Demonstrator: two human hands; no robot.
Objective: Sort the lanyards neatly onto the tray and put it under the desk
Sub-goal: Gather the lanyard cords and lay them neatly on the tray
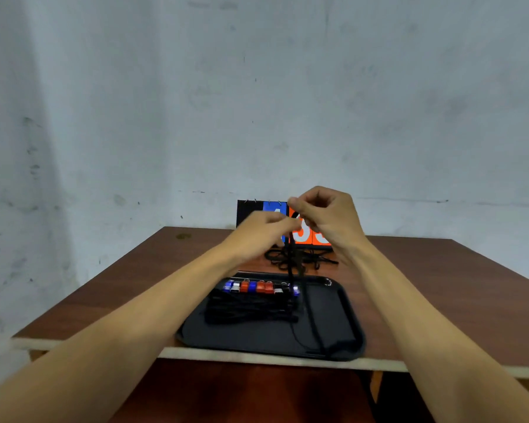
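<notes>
A black tray (pixel 333 306) sits at the desk's near edge. On its left half lie several black lanyards in a row (pixel 251 306), their blue, red and silver clips lined up along the far side. Both hands are raised above the tray's far edge. My left hand (pixel 263 230) and my right hand (pixel 324 215) pinch the top of one black lanyard (pixel 291 264), which hangs down to a blue clip (pixel 295 290) at the tray. A tangle of loose black lanyards (pixel 300 259) lies on the desk behind the tray.
A flip scoreboard (pixel 257 209) with blue and orange cards stands at the back of the brown desk (pixel 440 285), against a pale wall. The tray's near rim overhangs the desk's front edge slightly. Dark space shows below the desk.
</notes>
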